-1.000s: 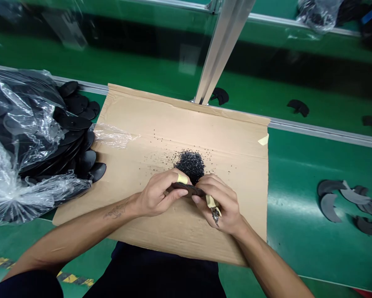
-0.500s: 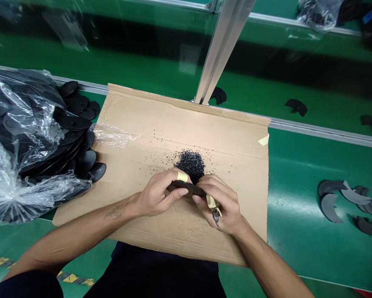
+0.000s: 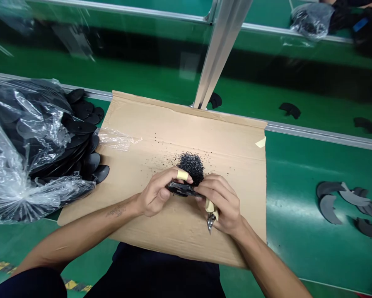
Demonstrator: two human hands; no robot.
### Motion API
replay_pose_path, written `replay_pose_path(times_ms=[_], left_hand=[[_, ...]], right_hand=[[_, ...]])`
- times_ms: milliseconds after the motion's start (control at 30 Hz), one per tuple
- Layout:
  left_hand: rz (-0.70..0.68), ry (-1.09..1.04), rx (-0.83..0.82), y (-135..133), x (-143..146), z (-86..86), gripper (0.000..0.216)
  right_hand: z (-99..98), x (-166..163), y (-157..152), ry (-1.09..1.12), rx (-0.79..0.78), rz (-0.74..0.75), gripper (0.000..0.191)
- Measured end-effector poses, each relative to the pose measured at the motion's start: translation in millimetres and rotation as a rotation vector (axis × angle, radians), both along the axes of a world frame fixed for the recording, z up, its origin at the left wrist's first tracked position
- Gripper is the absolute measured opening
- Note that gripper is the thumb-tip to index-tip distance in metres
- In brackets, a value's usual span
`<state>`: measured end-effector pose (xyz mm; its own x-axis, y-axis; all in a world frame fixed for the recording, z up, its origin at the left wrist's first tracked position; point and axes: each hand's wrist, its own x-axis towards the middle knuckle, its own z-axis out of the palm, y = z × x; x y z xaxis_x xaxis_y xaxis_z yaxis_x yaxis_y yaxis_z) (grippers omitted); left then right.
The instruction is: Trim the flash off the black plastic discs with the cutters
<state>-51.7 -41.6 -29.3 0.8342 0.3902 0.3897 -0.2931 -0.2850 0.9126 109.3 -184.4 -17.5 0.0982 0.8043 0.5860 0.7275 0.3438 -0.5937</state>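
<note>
Above the cardboard sheet (image 3: 136, 116), a thin black plastic part (image 3: 181, 189) is tilted between both hands. My left hand (image 3: 158, 190) is closed on its left end, with pale yellow tape around one finger. My right hand (image 3: 221, 200) has its fingertips on the right end. Also in the right hand is a small tool (image 3: 210, 221) with a shiny metal tip pointing toward me and pale yellow wrapping beside it; its kind is unclear, the rest being hidden. Just beyond the part lies a heap of small black bits (image 3: 190, 165), with loose crumbs scattered around.
At left, a clear plastic bag (image 3: 21, 165) spills a pile of black rounded parts (image 3: 80, 136). Curved black and grey pieces (image 3: 329, 207) lie on the green table at right. A metal post (image 3: 218, 54) rises behind the cardboard, joined by a metal rail (image 3: 322, 134).
The black part has been tilted, so more of its shiny edge shows. My left thumb has drawn back from its face. The tool's tip now points more straight down toward me.
</note>
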Motion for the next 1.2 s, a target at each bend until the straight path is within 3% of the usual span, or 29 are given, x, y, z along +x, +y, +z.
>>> replay_pose_path(times_ms=[133,300,567,833,1000,1200], left_hand=[[-0.018,0.110,-0.201,3,1,2.8,0.059],[-0.098,0.205,-0.179,18,9,5.9,0.035],[-0.252,0.250,0.229,37,11,42.2,0.019],[-0.134,0.217,0.531,39,-1,67.5,0.017],[-0.047,0.216,0.819,76,-5,78.4,0.019],[0.184,0.485,1.001,157,25,87.0,0.017]], right_hand=[[1.9,3,-2,-0.186,0.026,0.000,0.020],[-0.1,6,-1,-0.350,0.127,-0.073,0.019],[1.8,5,0,-0.490,0.285,-0.167,0.018],[-0.3,4,2,-0.412,0.313,-0.259,0.024],[-0.7,10,4,-0.390,0.219,-0.295,0.025],[-1.5,19,3,-0.333,0.151,-0.279,0.034]])
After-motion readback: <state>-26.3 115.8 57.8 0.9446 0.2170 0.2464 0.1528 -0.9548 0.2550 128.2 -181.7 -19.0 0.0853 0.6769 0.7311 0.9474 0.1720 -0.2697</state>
